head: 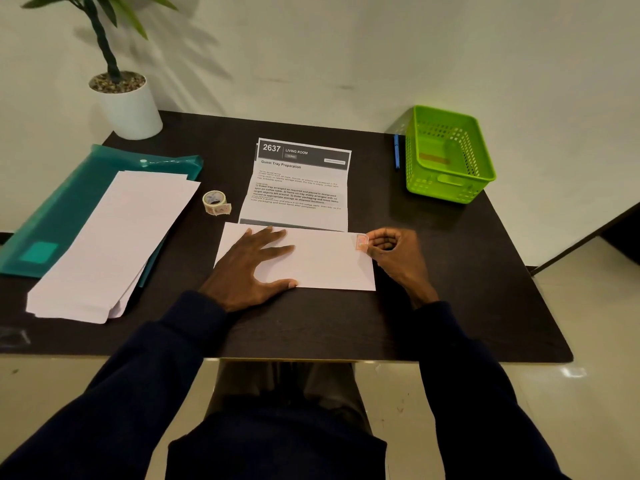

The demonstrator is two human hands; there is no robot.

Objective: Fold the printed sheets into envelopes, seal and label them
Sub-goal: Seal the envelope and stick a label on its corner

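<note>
A white envelope (325, 263) lies flat in the middle of the dark table (433, 306). My left hand (254, 268) presses on its left half with fingers spread. My right hand (393, 251) pinches a small pink patterned piece of tape (361, 242) at the envelope's upper right corner. A printed sheet (299, 187) with fold creases lies just behind the envelope, its lower edge tucked under it. A roll of patterned tape (215, 201) stands to the sheet's left.
A stack of blank envelopes (107, 247) rests on a teal folder (69, 199) at the left. A green plastic basket (448, 154) sits at the back right with a blue pen (397, 151) beside it. A potted plant (126, 98) stands at the back left.
</note>
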